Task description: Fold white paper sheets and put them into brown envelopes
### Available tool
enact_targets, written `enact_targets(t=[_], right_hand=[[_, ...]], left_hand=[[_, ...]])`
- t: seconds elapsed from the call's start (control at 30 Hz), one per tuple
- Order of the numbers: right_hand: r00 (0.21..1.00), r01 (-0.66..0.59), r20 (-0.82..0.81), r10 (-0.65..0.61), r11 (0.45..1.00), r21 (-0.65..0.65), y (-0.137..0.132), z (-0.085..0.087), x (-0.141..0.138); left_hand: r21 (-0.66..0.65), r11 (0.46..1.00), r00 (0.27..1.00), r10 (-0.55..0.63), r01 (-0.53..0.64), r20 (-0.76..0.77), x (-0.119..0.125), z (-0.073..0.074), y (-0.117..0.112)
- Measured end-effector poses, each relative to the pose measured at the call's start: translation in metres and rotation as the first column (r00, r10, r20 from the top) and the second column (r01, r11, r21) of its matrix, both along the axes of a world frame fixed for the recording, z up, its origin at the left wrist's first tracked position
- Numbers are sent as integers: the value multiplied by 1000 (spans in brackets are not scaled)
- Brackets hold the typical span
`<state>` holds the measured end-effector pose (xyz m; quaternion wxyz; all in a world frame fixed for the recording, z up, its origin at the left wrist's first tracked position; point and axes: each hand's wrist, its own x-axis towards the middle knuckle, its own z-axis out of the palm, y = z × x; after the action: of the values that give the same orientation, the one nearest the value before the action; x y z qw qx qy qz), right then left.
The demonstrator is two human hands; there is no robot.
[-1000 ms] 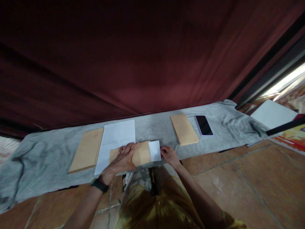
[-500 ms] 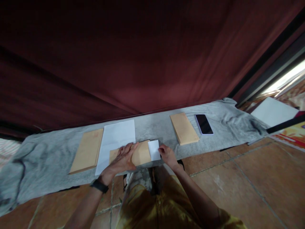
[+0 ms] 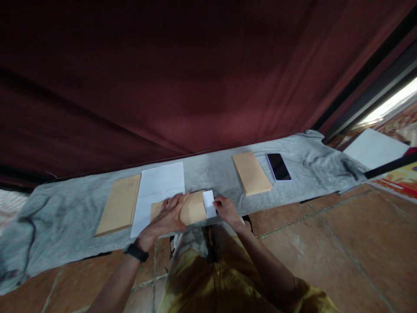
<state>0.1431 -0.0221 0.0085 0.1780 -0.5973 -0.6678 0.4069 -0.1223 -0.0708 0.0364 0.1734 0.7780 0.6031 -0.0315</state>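
Observation:
A brown paper envelope [image 3: 194, 209] lies crosswise near the cloth's front edge, partly over white sheets. My left hand [image 3: 169, 213] rests on it with fingers stretched out and thumb apart, covering its middle. Out of the envelope's right end sticks a piece of white paper [image 3: 209, 204], apparently folded; its left part is hidden inside. My right hand [image 3: 227, 210] has its fingers pinched together at the outer edge of that paper. The white sheets [image 3: 159, 180] lie behind and to the left of the envelope.
A stack of brown envelopes [image 3: 120, 204] lies at the left, another stack [image 3: 251, 173] at the right. Beside the latter is a phone [image 3: 279, 167]. All rest on a grey cloth [image 3: 208, 167] over a narrow surface, with a dark red curtain [image 3: 195, 100] behind.
My right hand has moved slightly left with the white paper, and less of the paper now shows outside the envelope. My left hand has stayed on the envelope.

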Motion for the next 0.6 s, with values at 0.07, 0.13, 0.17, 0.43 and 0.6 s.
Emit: enact_targets(t=[0.07, 0.13, 0.17, 0.43, 0.6], right_hand=[[1000, -6, -2, 6, 1000, -10, -3, 1, -7], [1000, -15, -4, 15, 1000, -20, -5, 2, -11], [1000, -19, -4, 19, 999, -26, -6, 3, -13], [998, -54, 6, 55, 994, -90, -3, 13, -18], [996, -90, -3, 91, 982, -168, 1, 16, -22]], left_hand=[[-9, 1000, 1000, -1, 1, 1, 2, 2, 0], [-31, 1000, 1000, 3, -3, -4, 5, 4, 0], [-45, 999, 1000, 4, -4, -7, 6, 6, 0], [-68, 997, 1000, 24, -25, -16, 15, 16, 1], [-78, 997, 1000, 17, -19, -18, 17, 20, 2]])
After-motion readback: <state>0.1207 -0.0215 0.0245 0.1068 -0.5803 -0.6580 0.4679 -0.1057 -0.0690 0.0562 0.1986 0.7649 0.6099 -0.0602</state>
